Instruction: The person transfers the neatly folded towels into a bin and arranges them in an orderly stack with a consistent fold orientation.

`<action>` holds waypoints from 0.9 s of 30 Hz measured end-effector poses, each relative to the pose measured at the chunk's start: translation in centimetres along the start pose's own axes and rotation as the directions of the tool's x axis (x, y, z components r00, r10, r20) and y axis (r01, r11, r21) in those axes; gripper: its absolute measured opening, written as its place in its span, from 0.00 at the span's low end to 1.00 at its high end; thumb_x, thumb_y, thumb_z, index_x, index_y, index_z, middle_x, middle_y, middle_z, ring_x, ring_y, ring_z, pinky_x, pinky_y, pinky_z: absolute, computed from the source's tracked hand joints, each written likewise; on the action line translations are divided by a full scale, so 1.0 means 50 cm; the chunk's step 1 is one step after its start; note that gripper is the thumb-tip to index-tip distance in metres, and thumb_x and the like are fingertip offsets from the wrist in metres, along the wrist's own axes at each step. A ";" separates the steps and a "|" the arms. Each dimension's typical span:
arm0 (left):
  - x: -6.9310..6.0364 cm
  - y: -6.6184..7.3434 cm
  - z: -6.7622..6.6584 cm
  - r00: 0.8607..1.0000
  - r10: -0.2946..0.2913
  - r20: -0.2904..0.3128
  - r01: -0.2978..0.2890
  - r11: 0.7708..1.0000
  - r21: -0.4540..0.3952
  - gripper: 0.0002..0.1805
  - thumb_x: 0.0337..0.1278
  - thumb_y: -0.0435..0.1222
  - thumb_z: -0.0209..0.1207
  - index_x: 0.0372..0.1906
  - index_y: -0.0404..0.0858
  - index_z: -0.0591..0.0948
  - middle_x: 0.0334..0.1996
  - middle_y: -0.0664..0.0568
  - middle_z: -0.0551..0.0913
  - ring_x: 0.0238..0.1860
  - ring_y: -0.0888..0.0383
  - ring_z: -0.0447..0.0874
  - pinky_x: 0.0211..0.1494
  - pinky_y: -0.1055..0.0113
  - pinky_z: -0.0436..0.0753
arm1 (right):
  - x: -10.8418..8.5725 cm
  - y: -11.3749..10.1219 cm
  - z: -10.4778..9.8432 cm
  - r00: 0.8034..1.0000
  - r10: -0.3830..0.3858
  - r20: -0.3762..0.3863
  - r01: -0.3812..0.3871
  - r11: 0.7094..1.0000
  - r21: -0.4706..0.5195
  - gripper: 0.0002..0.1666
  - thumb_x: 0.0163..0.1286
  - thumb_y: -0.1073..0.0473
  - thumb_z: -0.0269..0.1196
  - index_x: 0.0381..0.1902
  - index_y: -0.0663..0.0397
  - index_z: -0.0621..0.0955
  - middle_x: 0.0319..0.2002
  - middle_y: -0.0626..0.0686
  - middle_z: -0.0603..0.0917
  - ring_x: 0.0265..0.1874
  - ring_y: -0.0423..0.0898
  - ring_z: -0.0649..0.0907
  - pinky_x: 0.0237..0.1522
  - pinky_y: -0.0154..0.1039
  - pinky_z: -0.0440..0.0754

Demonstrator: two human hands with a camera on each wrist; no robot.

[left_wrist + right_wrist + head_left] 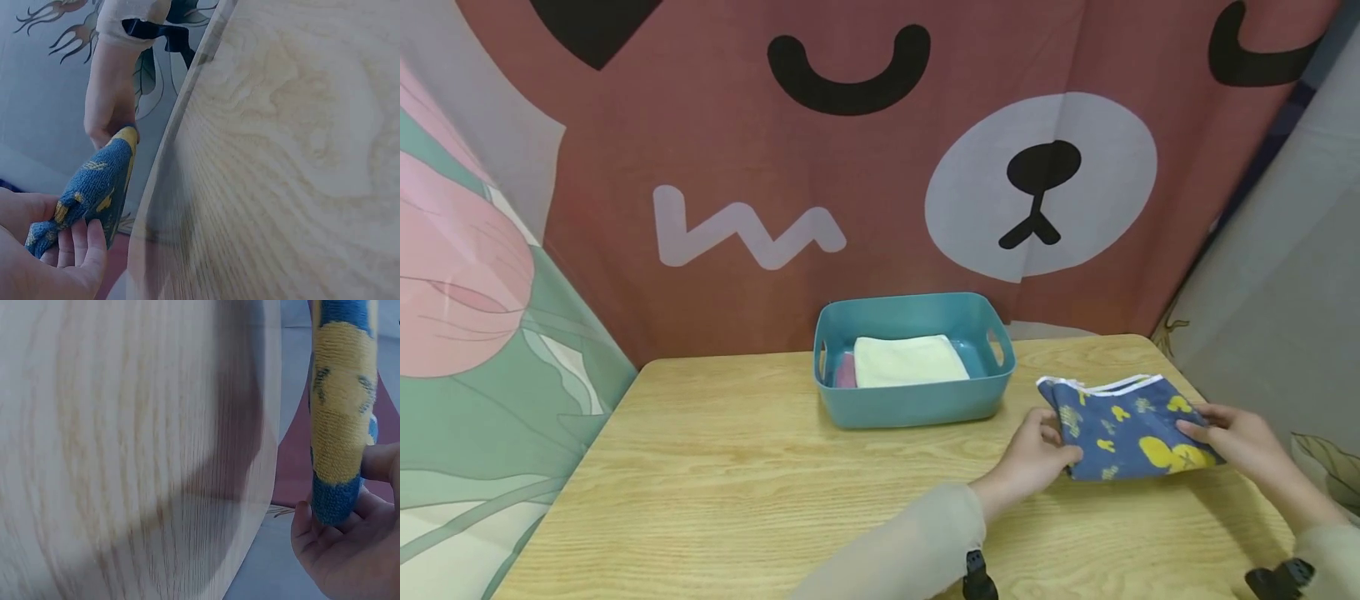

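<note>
A folded blue towel point(1120, 433) with yellow figures and white edging is held up over the right part of the table. My left hand point(1037, 458) pinches its left edge, thumb on the near face. The opposite edge is gripped by my right hand point(1236, 437), its thumb also on the near face. In the left wrist view the towel point(94, 187) lies between thumb and fingers of the left hand point(62, 250). Seen from the right wrist, its thick folded edge point(340, 412) sits in the right hand point(356, 531).
At the table's back stands a teal basket point(917, 408) with side handle holes. Inside lie a folded cream cloth point(910, 362) and a pink cloth point(846, 371). The wooden table point(700, 467) meets a bear-patterned curtain point(737, 292) behind; a grey curtain point(1277, 292) hangs at right.
</note>
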State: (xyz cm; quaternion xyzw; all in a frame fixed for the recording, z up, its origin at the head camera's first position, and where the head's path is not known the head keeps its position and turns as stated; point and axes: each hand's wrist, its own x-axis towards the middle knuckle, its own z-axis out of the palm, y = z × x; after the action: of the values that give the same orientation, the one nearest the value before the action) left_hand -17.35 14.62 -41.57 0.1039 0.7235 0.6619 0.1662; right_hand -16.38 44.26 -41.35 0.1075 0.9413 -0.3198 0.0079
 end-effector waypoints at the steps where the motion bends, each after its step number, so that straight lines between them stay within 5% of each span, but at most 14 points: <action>1: -0.004 0.001 -0.001 1.000 0.004 0.006 -0.004 1.000 0.002 0.22 0.56 0.27 0.66 0.53 0.42 0.73 0.29 0.57 0.72 0.24 0.64 0.71 0.26 0.71 0.74 | -0.002 -0.002 0.001 1.000 -0.010 -0.001 0.010 1.000 -0.013 0.43 0.77 0.45 0.54 0.64 0.86 0.61 0.61 0.85 0.60 0.57 0.82 0.63 0.53 0.72 0.65; 19: -0.053 -0.004 -0.039 0.996 0.047 0.076 -0.045 0.999 -0.025 0.23 0.56 0.26 0.65 0.54 0.42 0.72 0.32 0.58 0.74 0.30 0.66 0.75 0.34 0.73 0.78 | -0.028 -0.038 0.010 1.000 -0.008 -0.018 0.008 1.000 -0.004 0.39 0.77 0.49 0.54 0.62 0.84 0.64 0.61 0.84 0.61 0.56 0.80 0.64 0.53 0.72 0.64; 27: -0.073 -0.004 -0.073 0.991 0.037 0.131 -0.042 0.998 0.042 0.24 0.61 0.32 0.65 0.60 0.44 0.70 0.35 0.60 0.74 0.35 0.67 0.77 0.35 0.71 0.78 | -0.038 -0.050 0.016 0.996 -0.079 -0.030 0.077 0.996 -0.048 0.35 0.75 0.51 0.57 0.58 0.84 0.68 0.53 0.82 0.71 0.49 0.76 0.73 0.45 0.63 0.73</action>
State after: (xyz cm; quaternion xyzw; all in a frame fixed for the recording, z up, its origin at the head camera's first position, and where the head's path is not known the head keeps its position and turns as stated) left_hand -15.36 9.87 -41.15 0.1648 0.7237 0.6404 0.1974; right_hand -15.08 41.45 -40.34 0.0755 0.9520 -0.2962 -0.0170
